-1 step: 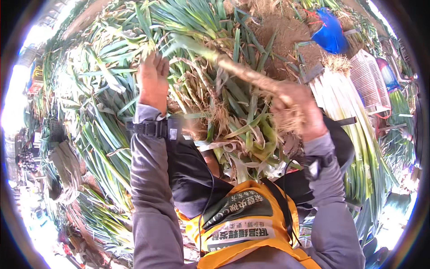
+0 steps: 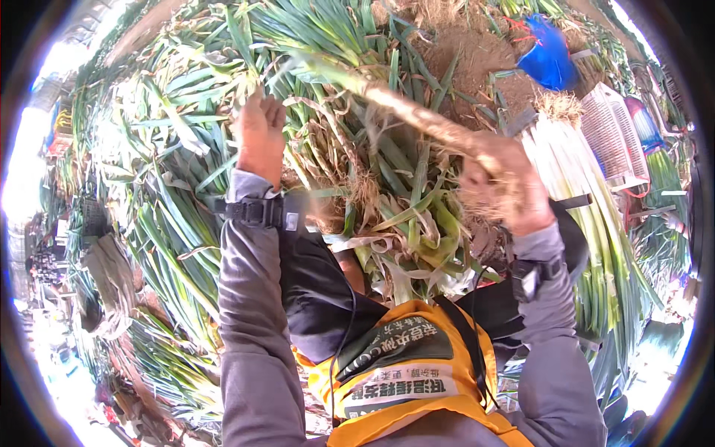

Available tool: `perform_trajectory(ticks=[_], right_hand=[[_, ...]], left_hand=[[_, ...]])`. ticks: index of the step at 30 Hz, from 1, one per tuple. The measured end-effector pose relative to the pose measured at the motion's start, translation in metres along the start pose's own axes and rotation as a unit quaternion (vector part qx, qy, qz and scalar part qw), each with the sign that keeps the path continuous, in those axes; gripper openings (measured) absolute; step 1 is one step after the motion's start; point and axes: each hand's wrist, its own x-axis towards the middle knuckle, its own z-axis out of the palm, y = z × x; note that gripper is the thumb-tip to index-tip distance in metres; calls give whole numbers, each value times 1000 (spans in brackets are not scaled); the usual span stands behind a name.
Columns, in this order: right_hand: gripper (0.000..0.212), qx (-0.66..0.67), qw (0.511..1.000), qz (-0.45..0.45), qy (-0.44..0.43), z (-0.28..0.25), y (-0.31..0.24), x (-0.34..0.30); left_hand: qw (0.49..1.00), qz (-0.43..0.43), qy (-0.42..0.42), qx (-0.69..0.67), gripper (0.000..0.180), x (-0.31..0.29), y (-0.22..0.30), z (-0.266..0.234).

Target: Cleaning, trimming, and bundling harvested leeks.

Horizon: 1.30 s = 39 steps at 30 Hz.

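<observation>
In my right hand (image 2: 514,182) is the root end of a long green onion (image 2: 417,119), with the fingers closed round it beside its pale, tangled roots. The stalk slants up and to the left, its leafy end blurred above the pile. My left hand (image 2: 261,138) is raised over the leaves at the left, fingers loosely bent and slightly smeared, with nothing visible in them. Between the two hands lies a heap of untrimmed green onions (image 2: 350,164) with dry leaves and roots. Loose stripped leaves (image 2: 417,231) lie between my knees.
On the right, cleaned white-stalked green onions (image 2: 573,171) lie in a bundle, roots away from me. Beyond them are a white woven-looking crate (image 2: 614,134) and a blue bag (image 2: 549,56). Leafy green onions (image 2: 171,223) cover the left. Bare soil (image 2: 462,59) shows ahead.
My right hand has shifted slightly right and toward me with the green onion. My left hand has moved a little to the right, its fingers bending more.
</observation>
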Motion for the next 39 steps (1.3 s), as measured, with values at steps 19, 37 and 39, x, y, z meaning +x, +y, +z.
perform_trajectory(ticks=[19, 37, 39], right_hand=[[44, -717, 692, 24, -81, 9, 19, -84], [57, -601, 783, -158, 22, 34, 94, 82], [54, -550, 818, -166, 12, 53, 79, 121]], left_hand=[[910, -24, -395, -122, 52, -42, -30, 65], [938, 46, -330, -94, 37, -42, -14, 53], [940, 40, -328, -89, 36, -45, -17, 58]])
